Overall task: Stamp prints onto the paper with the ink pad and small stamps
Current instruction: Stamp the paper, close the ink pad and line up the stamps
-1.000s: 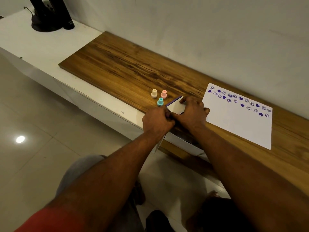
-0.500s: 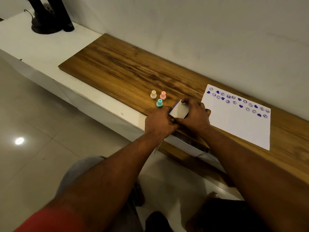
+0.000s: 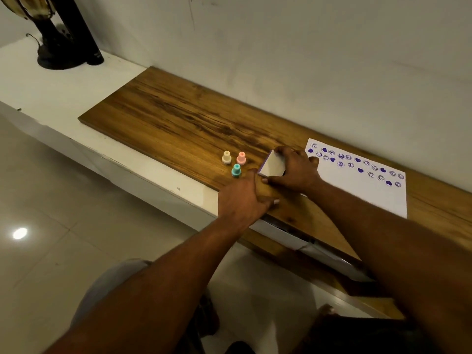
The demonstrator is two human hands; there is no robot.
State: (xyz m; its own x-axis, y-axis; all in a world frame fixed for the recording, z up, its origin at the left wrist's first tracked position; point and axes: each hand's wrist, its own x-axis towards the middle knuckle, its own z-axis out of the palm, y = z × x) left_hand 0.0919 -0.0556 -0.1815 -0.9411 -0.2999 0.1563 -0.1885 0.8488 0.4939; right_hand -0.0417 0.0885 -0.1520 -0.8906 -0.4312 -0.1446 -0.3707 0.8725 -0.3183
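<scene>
**Wooden board, ink pad tilted up**

Along the pale wall runs the board. A cream stamp, pink stamp and teal stamp stand clustered upright. Beside them the left hand rests on the wood, fingers loose, holding nothing. The right hand grips the tilted ink pad, next to the purple-printed paper.

ink pad: small flat box, pale face, purple edge, tipped up at a slant, between the stamps and the paper
stamps: cream stamp, pink stamp, teal stamp, upright in a close triangle on the table
paper: white sheet lying flat, purple hearts and round prints along its far edge
</scene>
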